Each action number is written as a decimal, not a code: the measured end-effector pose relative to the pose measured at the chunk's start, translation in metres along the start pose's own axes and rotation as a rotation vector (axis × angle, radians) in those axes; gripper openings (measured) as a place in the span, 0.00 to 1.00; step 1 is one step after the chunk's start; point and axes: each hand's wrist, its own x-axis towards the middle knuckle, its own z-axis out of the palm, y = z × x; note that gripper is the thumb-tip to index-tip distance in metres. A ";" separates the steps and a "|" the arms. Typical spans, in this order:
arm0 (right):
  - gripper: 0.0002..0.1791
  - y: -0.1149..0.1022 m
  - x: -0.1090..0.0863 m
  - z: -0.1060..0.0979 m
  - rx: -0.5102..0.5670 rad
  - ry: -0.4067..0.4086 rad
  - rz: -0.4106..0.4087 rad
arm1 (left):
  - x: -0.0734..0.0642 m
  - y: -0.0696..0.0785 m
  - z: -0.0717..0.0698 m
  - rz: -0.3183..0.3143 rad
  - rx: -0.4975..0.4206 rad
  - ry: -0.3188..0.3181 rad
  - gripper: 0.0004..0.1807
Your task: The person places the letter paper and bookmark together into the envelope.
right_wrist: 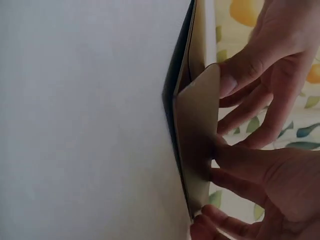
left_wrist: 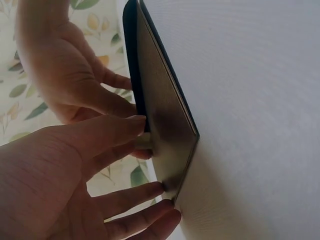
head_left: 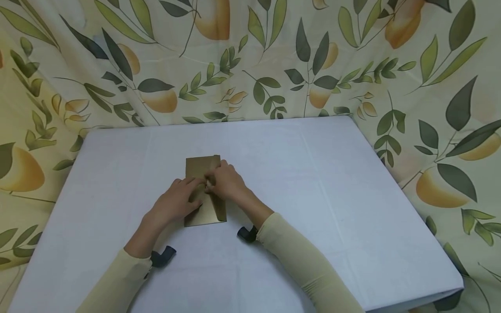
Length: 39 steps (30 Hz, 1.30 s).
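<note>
A flat gold-brown notebook-like case lies on the table, dark on its outer edge in both wrist views. A long flap stands up along its right side. My left hand rests on the case from the left, its fingers spread and its index finger reaching to the middle. At that spot my right hand pinches the flap's free edge between curled fingers and thumb. A small pale tab shows between the fingertips in the left wrist view. Both hands' fingertips meet close together there, partly hiding it.
The table is covered with a white cloth that has faint creases. Behind and at the sides hangs a curtain printed with leaves and fruit. A dark wrist camera sits at the left cuff, another at the right cuff.
</note>
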 end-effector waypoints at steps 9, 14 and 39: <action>0.33 0.013 0.000 -0.001 0.156 -0.029 -0.033 | -0.001 0.001 -0.001 0.001 0.095 -0.036 0.30; 0.33 0.015 0.002 -0.001 0.142 -0.054 -0.040 | 0.000 -0.001 0.002 0.025 0.134 -0.039 0.30; 0.35 0.056 -0.013 -0.017 0.013 -0.304 -0.356 | 0.011 0.001 0.017 0.119 0.199 -0.092 0.30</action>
